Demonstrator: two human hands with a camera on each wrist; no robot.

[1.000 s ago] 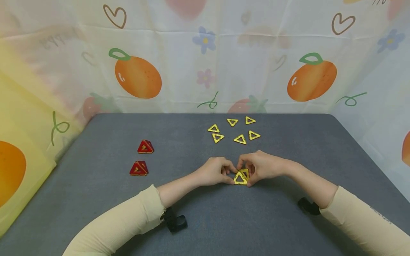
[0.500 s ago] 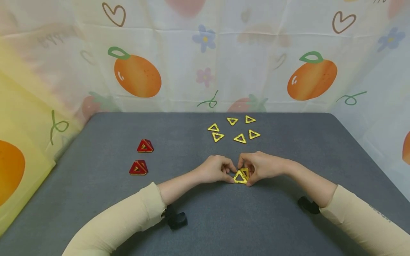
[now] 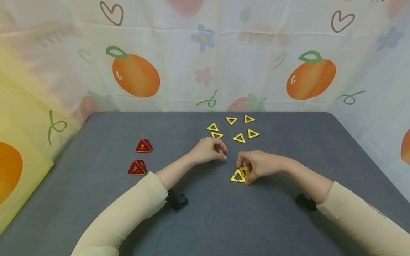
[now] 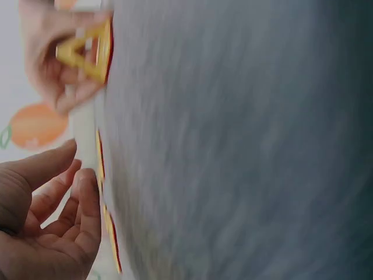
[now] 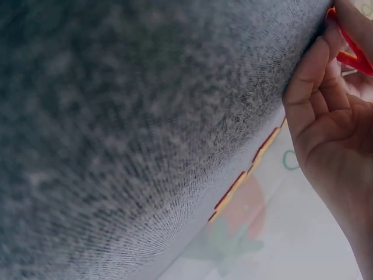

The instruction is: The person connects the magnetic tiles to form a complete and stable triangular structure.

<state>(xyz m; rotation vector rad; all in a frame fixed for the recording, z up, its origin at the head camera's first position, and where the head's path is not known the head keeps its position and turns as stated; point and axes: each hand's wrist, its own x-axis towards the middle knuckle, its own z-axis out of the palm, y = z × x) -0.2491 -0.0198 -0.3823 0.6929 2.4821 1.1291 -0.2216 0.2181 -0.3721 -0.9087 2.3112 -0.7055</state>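
My right hand (image 3: 262, 165) pinches a small yellow structure of triangular magnetic tiles (image 3: 238, 176) standing on the dark table. In the right wrist view, the red side of a tile (image 5: 355, 60) shows between thumb and fingers. My left hand (image 3: 209, 150) holds nothing, its fingers loosely bent, ahead and to the left of that structure. Just beyond its knuckles lies a flat yellow triangular tile (image 3: 216, 135), partly covered by the hand. In the left wrist view, the left thumb and fingers (image 4: 87, 204) are apart, with flat tiles (image 4: 111, 236) beyond them.
Several flat yellow triangular tiles (image 3: 239, 138) lie scattered near the table's far edge. To the left stand two red pyramids, a farther one (image 3: 144, 145) and a nearer one (image 3: 137, 167). A printed curtain (image 3: 179, 71) hangs behind the grey table (image 3: 205, 220).
My left hand has let go of the yellow structure and moved forward and left, toward the flat tiles. My right hand has kept its pinch in nearly the same place.
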